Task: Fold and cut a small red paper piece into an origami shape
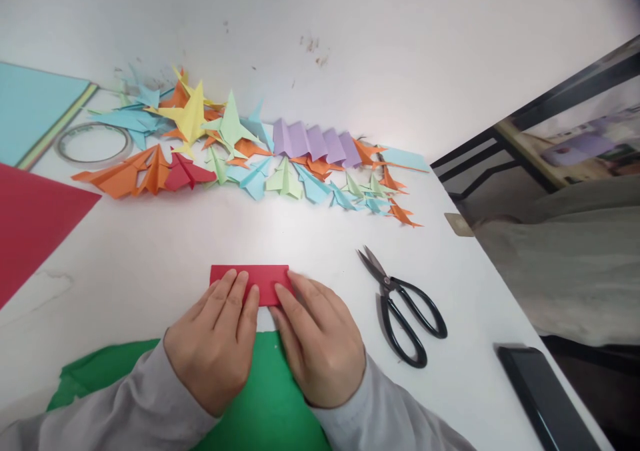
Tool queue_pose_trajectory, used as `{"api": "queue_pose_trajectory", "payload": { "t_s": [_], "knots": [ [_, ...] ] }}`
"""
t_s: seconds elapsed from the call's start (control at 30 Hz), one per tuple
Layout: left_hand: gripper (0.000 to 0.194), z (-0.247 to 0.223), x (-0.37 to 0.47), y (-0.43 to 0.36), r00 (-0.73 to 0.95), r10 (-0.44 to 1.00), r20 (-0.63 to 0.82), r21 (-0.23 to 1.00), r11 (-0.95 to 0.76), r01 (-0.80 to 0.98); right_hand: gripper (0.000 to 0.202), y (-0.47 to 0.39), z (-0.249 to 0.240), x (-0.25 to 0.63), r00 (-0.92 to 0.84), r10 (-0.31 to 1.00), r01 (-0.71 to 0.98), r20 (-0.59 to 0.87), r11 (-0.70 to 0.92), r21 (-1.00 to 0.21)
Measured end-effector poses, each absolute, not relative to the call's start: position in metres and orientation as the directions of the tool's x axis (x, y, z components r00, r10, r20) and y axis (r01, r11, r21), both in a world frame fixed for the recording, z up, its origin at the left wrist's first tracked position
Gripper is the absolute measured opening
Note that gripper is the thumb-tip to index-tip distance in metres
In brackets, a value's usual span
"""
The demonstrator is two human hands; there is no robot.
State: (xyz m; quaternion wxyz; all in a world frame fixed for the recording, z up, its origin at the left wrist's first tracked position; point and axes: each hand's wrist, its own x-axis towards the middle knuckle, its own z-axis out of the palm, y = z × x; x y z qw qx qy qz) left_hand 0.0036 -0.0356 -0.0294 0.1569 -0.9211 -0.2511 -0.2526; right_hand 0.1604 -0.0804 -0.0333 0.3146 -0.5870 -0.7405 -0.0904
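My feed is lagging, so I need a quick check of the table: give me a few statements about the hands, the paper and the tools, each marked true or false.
1. Both the left hand and the right hand press on the folded red paper. True.
2. The scissors lie to the left of the hands. False: they lie to the right, untouched.
3. A green sheet lies under the wrists. True.
4. The right hand holds the tape roll. False: the roll lies at the far left, by the folded paper shapes.
5. A dark phone lies near the table's right edge. True.
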Motion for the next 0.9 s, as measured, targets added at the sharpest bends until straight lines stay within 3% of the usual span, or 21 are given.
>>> {"api": "queue_pose_trajectory", "payload": {
  "t_s": [0.43,0.57,0.67,0.73,0.8,0.9],
  "knots": [
    [0.031,-0.032,0.0037,-0.0369,0.718,0.419,0.555,-0.14,-0.804,0.578,0.015,-0.0763,-0.0375,0.1658,0.198,0.906,0.71,0.373,0.13,-0.692],
    [0.031,-0.0347,0.0056,-0.0391,0.74,0.4,0.54,-0.155,-0.817,0.555,0.015,-0.0749,-0.0366,0.1656,0.218,0.91,0.695,0.353,0.11,-0.711],
    [0.033,-0.0376,0.0073,-0.0413,0.641,0.472,0.605,-0.089,-0.76,0.644,0.014,-0.074,-0.0362,0.1659,0.224,0.922,0.671,0.316,0.089,-0.736],
    [0.031,-0.0382,0.0074,-0.0417,0.705,0.433,0.561,-0.127,-0.797,0.59,0.013,-0.0739,-0.0367,0.166,0.23,0.926,0.652,0.3,0.082,-0.753],
    [0.033,-0.0373,0.0066,-0.041,0.629,0.485,0.607,-0.08,-0.751,0.656,0.013,-0.0741,-0.0375,0.1658,0.228,0.925,0.648,0.304,0.089,-0.756],
    [0.031,-0.0353,0.0051,-0.0393,0.738,0.407,0.538,-0.143,-0.819,0.556,0.015,-0.0741,-0.0377,0.1656,0.209,0.92,0.671,0.331,0.111,-0.733]
  ]
}}
